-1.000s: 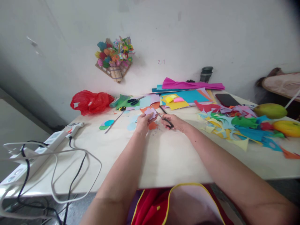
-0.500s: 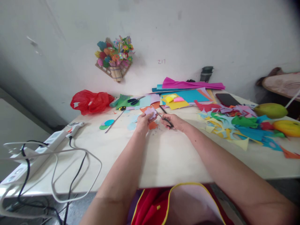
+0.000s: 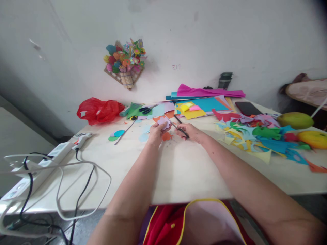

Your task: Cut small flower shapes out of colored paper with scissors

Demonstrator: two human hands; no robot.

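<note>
Pinched one lilac cutout (image 3: 164,122) in left grip (image 3: 160,128); closed right grip (image 3: 184,132) round one scissors (image 3: 186,134), with second pair (image 3: 145,110) near tabletop (image 3: 189,170) far edge; kept same pose as before.

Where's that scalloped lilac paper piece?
Near the middle of the head view, the lilac paper piece is in the left hand, beside the scissors.

Papercraft workspace (image 3: 191,170), by its coloured sheets (image 3: 203,104), scraps (image 3: 267,133) and scissors (image 3: 183,132).

number "217" (image 3: 176,67) (reddish, handwritten) on pale wall (image 3: 204,37)
</note>
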